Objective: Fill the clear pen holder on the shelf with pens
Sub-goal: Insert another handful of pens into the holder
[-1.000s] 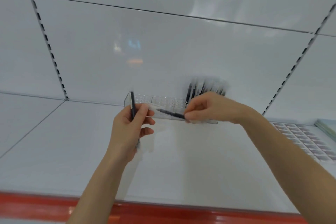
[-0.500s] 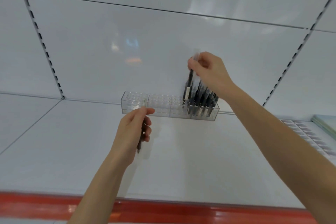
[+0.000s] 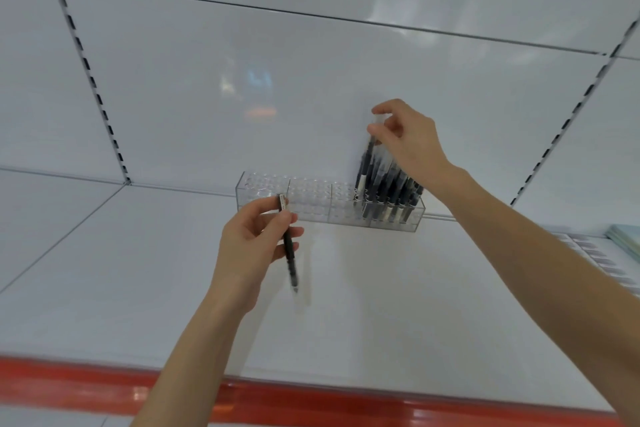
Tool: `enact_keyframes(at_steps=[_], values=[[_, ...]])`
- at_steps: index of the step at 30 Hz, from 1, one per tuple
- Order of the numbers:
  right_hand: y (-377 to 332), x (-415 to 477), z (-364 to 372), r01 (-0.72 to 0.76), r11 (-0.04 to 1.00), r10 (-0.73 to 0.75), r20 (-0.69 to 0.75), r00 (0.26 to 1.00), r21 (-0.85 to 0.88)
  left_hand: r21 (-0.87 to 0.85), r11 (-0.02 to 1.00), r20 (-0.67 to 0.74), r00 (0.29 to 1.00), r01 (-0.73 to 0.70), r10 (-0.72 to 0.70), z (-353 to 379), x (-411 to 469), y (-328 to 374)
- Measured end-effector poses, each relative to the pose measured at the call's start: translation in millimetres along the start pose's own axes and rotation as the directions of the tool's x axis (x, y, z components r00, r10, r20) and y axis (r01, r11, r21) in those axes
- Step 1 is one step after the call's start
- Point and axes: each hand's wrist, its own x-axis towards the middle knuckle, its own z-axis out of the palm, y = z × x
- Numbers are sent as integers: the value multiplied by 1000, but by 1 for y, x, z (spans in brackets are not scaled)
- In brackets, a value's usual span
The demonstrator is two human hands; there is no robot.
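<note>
The white shelf board [image 3: 381, 305], edged at 6 o'clock by a red front strip [image 3: 311, 402], carries the clear acrylic multi-cell pen holder [image 3: 311, 208], which stands against the back panel just past 12 o'clock of the view centre. Only its 3 o'clock end holds upright black pens with pale bands [image 3: 391, 194]. The cells toward 9 o'clock are empty, so the fill is judged well short of complete. The right hand [image 3: 408, 139] has its grip closed: thumb and forefinger pinch the clear top of a black pen [image 3: 366, 163] whose lower end sits in a cell at the 9 o'clock edge of the stocked group. The step in hand is judged to be seating this pen. The left hand [image 3: 249, 243], at 6 o'clock of the holder's empty end, grips a second black pen [image 3: 290, 253] with its tip toward 6 o'clock. The next move calls for releasing the seated pen, then aligning the second pen upright over the next free cell. The pens' pale bands show no legible writing or brand.
</note>
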Motion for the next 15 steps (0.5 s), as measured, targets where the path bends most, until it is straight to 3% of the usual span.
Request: enact_keyframes(at_steps=[5, 12, 15], values=[[7, -1, 4, 111, 965, -92, 89, 992, -236, -82, 997, -49, 999, -7, 3, 2, 2, -1], [15, -2, 11, 187, 881, -139, 140, 980, -435, -164, 984, -129, 991, -63, 42, 1, 3, -1], [8, -13, 8, 237, 888, -210, 112, 971, -393, -250, 966, -150, 988, -68, 31, 2, 3, 0]])
